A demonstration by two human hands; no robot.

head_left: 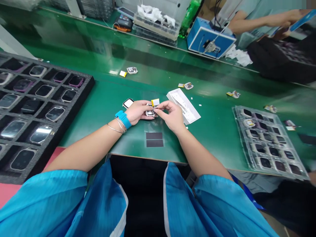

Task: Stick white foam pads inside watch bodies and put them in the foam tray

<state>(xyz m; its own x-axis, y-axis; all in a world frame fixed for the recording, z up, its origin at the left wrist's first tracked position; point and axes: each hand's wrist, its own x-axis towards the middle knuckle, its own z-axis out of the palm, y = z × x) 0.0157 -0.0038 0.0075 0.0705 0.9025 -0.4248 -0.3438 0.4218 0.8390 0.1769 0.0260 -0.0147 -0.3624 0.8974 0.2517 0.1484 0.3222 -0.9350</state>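
My left hand (138, 111) and my right hand (171, 115) meet over the green belt (103, 98). Between them sits a small open watch body (150, 113) with a yellow-topped battery (155, 102) standing up from it. The left hand's fingers wrap the watch body from the left. Thumb and forefinger of the right hand pinch at the battery side. A white-framed watch screen (128, 103) lies just left of my left hand. My left wrist wears a blue band and thin bangles.
A black foam tray (81, 95) of watch screens fills the left. A clear blister tray (268, 144) of parts lies right. A white strip (184, 105), two dark pads (154, 139) and loose watch parts (188, 86) dot the belt. Another person's arm (259, 19) reaches past a blue box (209, 38).
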